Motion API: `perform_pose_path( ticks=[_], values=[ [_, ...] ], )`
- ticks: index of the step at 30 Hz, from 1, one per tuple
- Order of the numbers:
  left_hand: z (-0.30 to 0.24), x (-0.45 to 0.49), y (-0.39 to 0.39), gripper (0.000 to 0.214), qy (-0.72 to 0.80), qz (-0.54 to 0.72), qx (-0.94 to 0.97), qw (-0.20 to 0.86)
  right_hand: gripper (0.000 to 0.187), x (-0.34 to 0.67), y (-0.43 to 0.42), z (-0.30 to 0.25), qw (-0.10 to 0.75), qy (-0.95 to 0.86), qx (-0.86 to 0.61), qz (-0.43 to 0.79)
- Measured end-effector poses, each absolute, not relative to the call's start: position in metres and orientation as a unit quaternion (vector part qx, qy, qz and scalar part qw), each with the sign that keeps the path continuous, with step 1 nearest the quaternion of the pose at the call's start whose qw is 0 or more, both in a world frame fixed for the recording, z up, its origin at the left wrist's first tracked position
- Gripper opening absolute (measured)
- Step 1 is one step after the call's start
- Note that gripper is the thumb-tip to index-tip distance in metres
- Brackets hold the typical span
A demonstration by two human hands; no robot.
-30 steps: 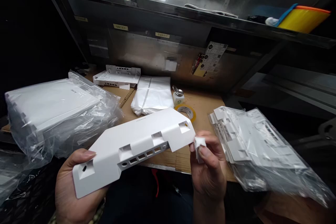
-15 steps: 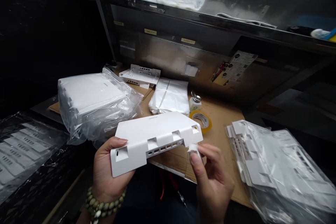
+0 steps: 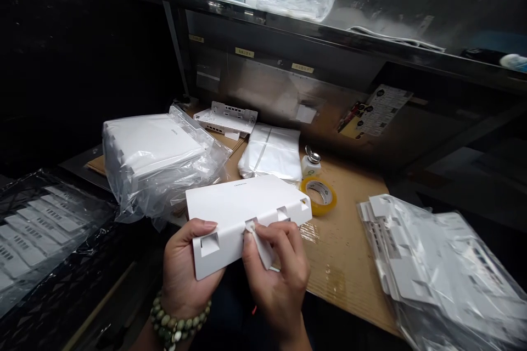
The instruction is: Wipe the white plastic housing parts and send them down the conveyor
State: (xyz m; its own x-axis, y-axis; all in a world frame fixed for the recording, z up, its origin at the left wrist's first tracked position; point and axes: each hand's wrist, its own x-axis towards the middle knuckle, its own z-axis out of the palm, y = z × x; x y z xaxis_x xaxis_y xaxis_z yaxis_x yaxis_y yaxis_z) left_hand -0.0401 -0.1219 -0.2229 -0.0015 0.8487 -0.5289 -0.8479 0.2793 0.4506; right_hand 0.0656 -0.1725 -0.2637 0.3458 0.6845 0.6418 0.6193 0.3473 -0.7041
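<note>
My left hand (image 3: pixel 185 269) grips the near left end of a white plastic cover (image 3: pixel 242 208) and holds it over the front edge of the cardboard-topped bench (image 3: pixel 349 269). Its wrist wears a bead bracelet. My right hand (image 3: pixel 275 279) pinches a small white cloth (image 3: pixel 260 245) and presses it against the cover's front edge, near a square notch. The cover's ported face is now hidden behind my fingers.
A bagged stack of white covers (image 3: pixel 152 153) lies at the left, another bagged stack of parts (image 3: pixel 436 269) at the right. Behind are a bare white part (image 3: pixel 226 119), flat white bags (image 3: pixel 272 153), a small pump bottle (image 3: pixel 310 163) and a yellow tape roll (image 3: pixel 319 194). A shelf runs overhead.
My right hand moved left from the cover's right end and put the cloth on its front edge. The cover tilted flatter and came closer. The view shifted left.
</note>
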Motion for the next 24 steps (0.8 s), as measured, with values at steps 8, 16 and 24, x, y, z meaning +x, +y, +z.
perform_pose_path(
  ticks=[8, 16, 24],
  values=[
    [-0.227, -0.037, -0.121, 0.073, 0.362, 0.588, -0.005, 0.723, 0.013, 0.068, -0.171, -0.266, 0.589, -0.569, -0.574, 0.016],
    [-0.230, -0.037, -0.121, 0.072, 0.352, 0.587, 0.006, 0.729, 0.012, 0.074, -0.168, -0.270, 0.587, -0.569, -0.575, 0.004],
    [-0.233, -0.036, -0.119, 0.064, 0.350, 0.572, 0.000, 0.742, 0.015, 0.072, -0.172, -0.267, 0.591, -0.573, -0.567, 0.021]
  ],
)
